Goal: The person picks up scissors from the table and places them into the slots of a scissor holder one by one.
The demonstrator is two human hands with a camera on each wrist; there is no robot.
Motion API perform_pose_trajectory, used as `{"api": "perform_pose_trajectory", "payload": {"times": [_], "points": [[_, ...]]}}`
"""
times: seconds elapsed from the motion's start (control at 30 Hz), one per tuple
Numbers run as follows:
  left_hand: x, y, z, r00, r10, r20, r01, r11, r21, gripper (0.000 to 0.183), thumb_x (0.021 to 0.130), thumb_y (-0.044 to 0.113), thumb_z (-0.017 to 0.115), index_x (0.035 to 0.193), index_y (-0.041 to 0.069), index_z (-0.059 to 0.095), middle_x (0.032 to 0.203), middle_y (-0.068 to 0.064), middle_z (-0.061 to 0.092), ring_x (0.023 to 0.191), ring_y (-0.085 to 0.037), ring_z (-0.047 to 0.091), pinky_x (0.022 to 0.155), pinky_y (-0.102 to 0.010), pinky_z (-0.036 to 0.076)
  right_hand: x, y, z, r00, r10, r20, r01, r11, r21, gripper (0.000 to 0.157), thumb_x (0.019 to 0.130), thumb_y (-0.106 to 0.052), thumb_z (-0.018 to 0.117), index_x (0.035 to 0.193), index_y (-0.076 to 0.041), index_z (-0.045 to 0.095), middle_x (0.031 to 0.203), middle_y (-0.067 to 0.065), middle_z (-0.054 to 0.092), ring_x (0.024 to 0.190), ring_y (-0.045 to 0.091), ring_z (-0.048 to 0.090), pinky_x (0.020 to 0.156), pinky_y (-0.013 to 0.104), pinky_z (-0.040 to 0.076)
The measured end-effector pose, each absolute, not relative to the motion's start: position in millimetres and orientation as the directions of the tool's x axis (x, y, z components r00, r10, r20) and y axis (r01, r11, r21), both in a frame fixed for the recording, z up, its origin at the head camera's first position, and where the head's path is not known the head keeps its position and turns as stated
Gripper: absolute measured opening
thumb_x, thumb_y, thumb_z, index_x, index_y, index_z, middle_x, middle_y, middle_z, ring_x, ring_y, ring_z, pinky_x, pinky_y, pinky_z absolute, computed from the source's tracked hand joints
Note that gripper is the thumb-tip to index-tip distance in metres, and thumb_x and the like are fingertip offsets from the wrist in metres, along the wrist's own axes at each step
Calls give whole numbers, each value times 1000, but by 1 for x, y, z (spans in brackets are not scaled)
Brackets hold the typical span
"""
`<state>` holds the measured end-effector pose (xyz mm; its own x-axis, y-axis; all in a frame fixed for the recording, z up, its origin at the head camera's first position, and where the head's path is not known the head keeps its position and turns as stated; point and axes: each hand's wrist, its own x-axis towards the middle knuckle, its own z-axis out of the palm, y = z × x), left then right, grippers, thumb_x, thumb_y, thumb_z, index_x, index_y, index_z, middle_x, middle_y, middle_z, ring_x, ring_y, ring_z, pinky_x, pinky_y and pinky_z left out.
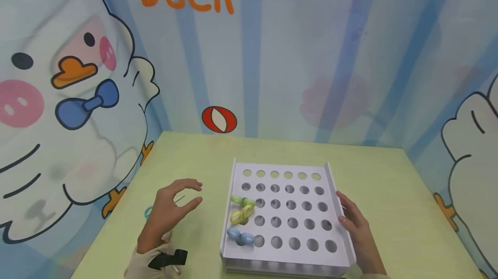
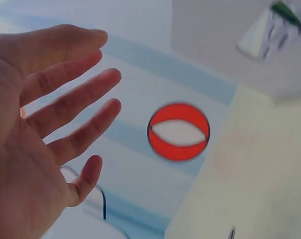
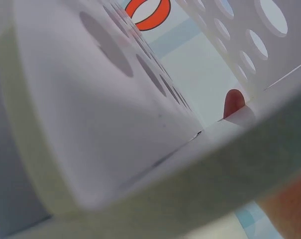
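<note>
A white rack (image 1: pixel 284 212) with rows of round holes and raised side walls stands on the table. Along its left column lie three small bow-shaped pieces: a green one (image 1: pixel 243 201), a yellow one (image 1: pixel 242 214) and a blue one (image 1: pixel 240 236). My left hand (image 1: pixel 171 205) hovers left of the rack, fingers loosely curved and apart from the thumb, with nothing in it. On the other side my right hand (image 1: pixel 355 222) grips the rack's right wall. One fingertip (image 3: pixel 234 103) shows past the wall in the right wrist view; the other fingers are mostly hidden there.
Partly behind the left hand lies a tool with a teal loop handle (image 1: pixel 148 212) and a thin metal tip (image 1: pixel 180 199). The pale yellow table (image 1: pixel 389 192) meets a striped backdrop (image 1: pixel 272 75) with a printed red-and-white ball (image 1: pixel 219 119).
</note>
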<state>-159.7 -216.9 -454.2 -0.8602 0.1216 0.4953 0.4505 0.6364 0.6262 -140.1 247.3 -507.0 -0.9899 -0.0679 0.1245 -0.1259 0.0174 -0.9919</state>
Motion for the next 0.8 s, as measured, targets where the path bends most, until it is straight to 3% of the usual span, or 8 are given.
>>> {"api": "perform_pose_trajectory", "payload": {"times": [0.1,0.23,0.3,0.37,0.57,0.8], "points": [[-152,-233,-461,-876,66,478,379,707,597,27,79,8,83,102,18,74,111,1,76,110,-21,68,94,-8,44,-139,250,-509,-989,-70,133,-134,6,-991,54,104,-7,43,157,-14,32,142,-21,51,117,-4,59,85,23,58],[-135,-253,-471,-930,-25,366,209,783,586,26,80,8,82,103,18,75,112,-3,75,110,-28,69,94,-35,54,-140,252,-509,-988,-65,139,-139,0,-990,54,104,-6,43,156,-13,32,143,-19,51,119,-4,59,86,23,58],[-126,-263,-476,-952,-38,303,154,798,583,26,81,7,81,103,19,74,115,-6,75,113,-32,67,94,-50,53,-140,251,-509,-988,-58,143,-144,2,-990,53,104,-6,43,156,-12,33,143,-18,51,119,-4,59,86,23,57],[-118,-272,-481,-974,-28,226,113,801,587,25,81,5,78,102,19,75,117,-8,74,117,-36,65,95,-57,51,-140,249,-508,-988,-55,144,-144,6,-990,53,104,-6,43,156,-12,33,143,-18,51,119,-3,59,86,23,58],[-108,-286,-496,-999,11,-30,-6,854,520,34,73,2,82,97,25,76,119,-3,74,120,-39,64,91,-67,47,-141,248,-509,-989,-51,135,-136,14,-991,53,104,-7,43,156,-13,34,142,-18,52,116,-2,60,84,25,58],[-110,-282,-522,-995,-26,-99,-64,913,403,35,72,0,81,89,29,77,123,-8,69,118,-43,58,85,-68,43,-142,248,-510,-990,-53,130,-131,15,-991,53,104,-7,43,156,-13,34,140,-19,52,116,-3,61,84,24,59]]}}
